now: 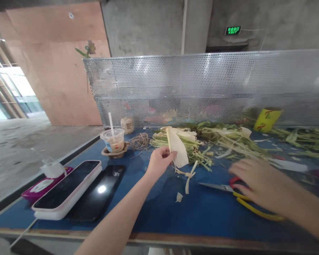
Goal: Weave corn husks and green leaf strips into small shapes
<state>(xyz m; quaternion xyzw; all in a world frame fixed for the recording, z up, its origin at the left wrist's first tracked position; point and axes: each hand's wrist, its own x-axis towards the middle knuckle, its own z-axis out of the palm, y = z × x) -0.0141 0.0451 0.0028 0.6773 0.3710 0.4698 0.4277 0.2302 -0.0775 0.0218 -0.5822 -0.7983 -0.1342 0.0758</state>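
— left grip first: how does it stand?
— thumb and fingers pinched together on one pale husk, held up over the table.
— what could spoil that?
— it looks thin, so a hard pinch or sharp tug might split it; too light a pinch and it could slip out.
— and the right grip?
— blurred, over the handles of the scissors. whether the fingers are through the loops or only resting there, i can't make out.
— any danger?
— the blades point left, so a careless lift could nick the left grip.
— what lies between?
— a knotted strip and a small scrap, both near the tip; a sideways sweep might snag the strip.
— farther out?
— behind the husk, a heap of stalks; brushing it could scatter pieces. off left, a drink cup near two phones: a knock might spill it over them.
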